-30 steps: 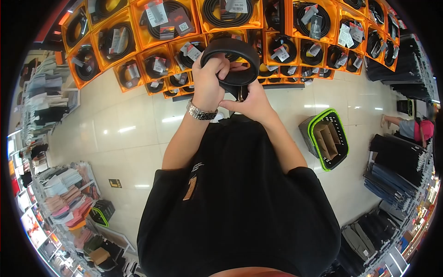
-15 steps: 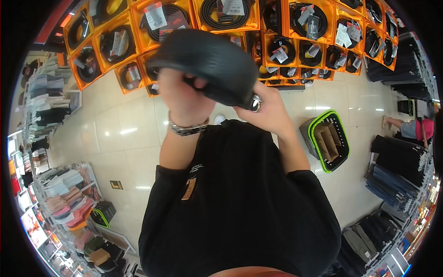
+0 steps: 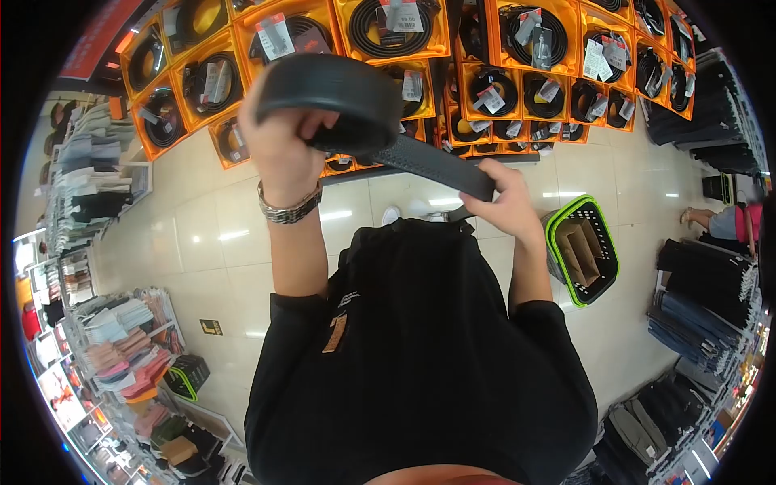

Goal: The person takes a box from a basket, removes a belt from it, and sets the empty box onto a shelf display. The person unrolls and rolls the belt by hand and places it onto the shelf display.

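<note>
A black belt (image 3: 436, 166) is partly coiled, with a straight, textured length running from the coil down to the right. My left hand (image 3: 283, 153) is closed on the coiled part, its fingers inside the loop and somewhat blurred. Between thumb and fingers, my right hand (image 3: 508, 200) pinches the free end of the strap. Just beyond both hands stand orange boxes (image 3: 394, 28) holding coiled dark belts with tags. The silver watch (image 3: 289, 204) sits on my left wrist.
A black basket with a green rim (image 3: 616, 267) stands on the tiled floor at the right, with brown dividers or cardboard inside. Folded clothes (image 3: 121, 356) line the left. Dark trousers (image 3: 702, 275) hang at the right, near a person in pink (image 3: 753, 222). Another basket (image 3: 187, 377) is lower left.
My hands have moved apart, the left one leftward and the right one rightward. A length of belt has come out of the coil and now stretches between them.
</note>
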{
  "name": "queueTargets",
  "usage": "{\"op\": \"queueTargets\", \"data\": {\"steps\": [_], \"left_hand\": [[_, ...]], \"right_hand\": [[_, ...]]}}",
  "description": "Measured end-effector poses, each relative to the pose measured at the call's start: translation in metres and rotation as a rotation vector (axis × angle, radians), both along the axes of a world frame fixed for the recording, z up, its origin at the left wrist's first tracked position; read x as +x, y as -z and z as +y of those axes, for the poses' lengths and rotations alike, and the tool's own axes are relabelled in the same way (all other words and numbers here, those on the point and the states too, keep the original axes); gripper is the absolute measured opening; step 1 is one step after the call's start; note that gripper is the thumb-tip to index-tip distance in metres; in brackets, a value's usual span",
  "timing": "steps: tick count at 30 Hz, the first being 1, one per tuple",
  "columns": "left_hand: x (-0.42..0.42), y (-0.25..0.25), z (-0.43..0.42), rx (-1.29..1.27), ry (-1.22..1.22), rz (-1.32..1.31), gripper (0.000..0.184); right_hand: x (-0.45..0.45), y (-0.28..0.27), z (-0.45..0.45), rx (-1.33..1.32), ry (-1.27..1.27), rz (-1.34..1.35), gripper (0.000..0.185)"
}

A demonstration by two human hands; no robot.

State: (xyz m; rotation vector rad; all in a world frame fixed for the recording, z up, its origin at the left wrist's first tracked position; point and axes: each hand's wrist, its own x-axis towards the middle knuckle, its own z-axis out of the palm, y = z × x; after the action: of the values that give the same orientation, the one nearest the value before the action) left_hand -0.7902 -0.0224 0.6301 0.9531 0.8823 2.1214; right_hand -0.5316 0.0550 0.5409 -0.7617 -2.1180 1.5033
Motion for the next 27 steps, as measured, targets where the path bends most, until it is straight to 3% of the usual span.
{"op": "queueTargets", "data": {"steps": [1,4,6,7,8,10,12,14,17,19,21,22,24,25,27], "left_hand": [[-0.007,0.003,0.0,-0.228,-0.055,0.28,0.021],[-0.016,0.027,0.012,-0.504,-0.043,0.813,0.018],[-0.015,0.041,0.02,-0.506,0.012,1.01,0.017],[-0.013,0.043,0.024,-0.603,0.128,1.069,0.017],[-0.007,0.046,0.026,-0.548,0.164,1.165,0.017],[0.011,0.042,0.029,-0.492,0.279,1.273,0.016],[0.023,0.048,0.033,-0.337,0.323,1.322,0.017],[0.024,0.045,0.036,-0.336,0.352,1.387,0.018],[0.018,0.044,0.037,-0.383,0.45,1.407,0.023],[0.016,0.039,0.037,-0.409,0.439,1.267,0.033],[0.011,0.041,0.037,-0.407,0.393,1.09,0.061],[0.009,0.044,0.037,-0.413,0.312,1.005,0.063],[0.008,0.063,0.033,-0.369,0.202,0.709,0.064],[0.01,0.068,0.028,-0.355,0.234,0.553,0.062],[0.019,0.08,0.014,-0.418,0.409,-0.02,0.052]], "right_hand": [[0.002,0.0,0.0,-0.027,0.08,0.038,0.023],[0.006,-0.015,-0.003,-0.08,0.168,0.038,0.032],[-0.002,-0.024,-0.004,-0.095,0.092,0.043,0.044],[-0.006,-0.025,-0.003,0.024,0.039,0.035,0.057],[-0.009,-0.028,-0.004,0.029,0.045,0.034,0.057],[-0.016,-0.039,-0.005,-0.14,0.059,-0.047,0.062],[-0.024,-0.041,-0.005,-0.148,0.052,-0.057,0.061],[-0.03,-0.036,-0.005,0.056,0.011,-0.114,0.053],[-0.033,-0.037,-0.002,0.062,0.019,-0.189,0.046],[-0.035,-0.035,0.001,0.072,0.011,-0.205,0.044],[-0.04,-0.031,0.005,-0.002,0.075,-0.134,0.039],[-0.042,-0.023,0.005,-0.069,0.125,0.022,0.035],[-0.04,-0.012,0.006,-0.147,0.188,0.051,0.034],[-0.043,-0.004,0.004,-0.204,0.211,0.211,0.033],[-0.047,0.004,0.0,-0.296,0.185,0.358,0.03]]}}
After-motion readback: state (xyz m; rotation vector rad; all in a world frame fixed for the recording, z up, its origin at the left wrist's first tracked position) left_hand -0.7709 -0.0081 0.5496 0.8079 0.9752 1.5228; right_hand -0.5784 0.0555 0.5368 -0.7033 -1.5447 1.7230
